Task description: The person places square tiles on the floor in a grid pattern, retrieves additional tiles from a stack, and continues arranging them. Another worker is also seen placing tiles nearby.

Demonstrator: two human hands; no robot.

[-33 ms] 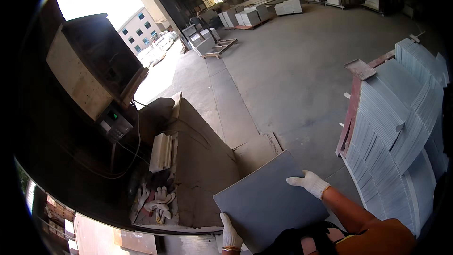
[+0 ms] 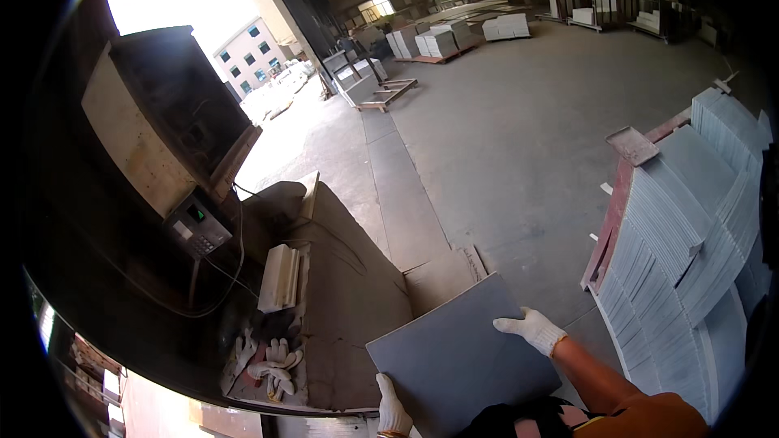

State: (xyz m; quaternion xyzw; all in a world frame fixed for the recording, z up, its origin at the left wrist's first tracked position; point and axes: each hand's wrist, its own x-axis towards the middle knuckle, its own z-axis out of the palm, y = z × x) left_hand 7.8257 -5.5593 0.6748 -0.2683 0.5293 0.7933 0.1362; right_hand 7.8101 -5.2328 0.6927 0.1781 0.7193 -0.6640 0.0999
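A flat grey slab (image 2: 466, 357) tilts in front of my body, a thin pale edge showing along its far side. My left hand (image 2: 393, 410), in a white knitted glove, is closed on its left edge near the lower border. On the right edge, my gloved right hand (image 2: 533, 332) grips the slab with one digit stretched along the face; its other fingers are partly hidden. The slab's near edge is covered by my dark clothing. Close to its left side stands a bench covered with brown sheeting (image 2: 353, 284).
Loose work gloves (image 2: 276, 367) and pale moulded blocks (image 2: 279, 278) lie on the bench's left side. A keypad box (image 2: 197, 223) with a cable hangs above. Pale slabs (image 2: 649, 308) stand densely stacked on a red rack (image 2: 610, 227) at right. A wooden-framed cart (image 2: 388, 96) stands farther off.
The view has tilted slightly, so the surroundings sit a little lower in the picture. The slab stays between both hands, with hardly any shift.
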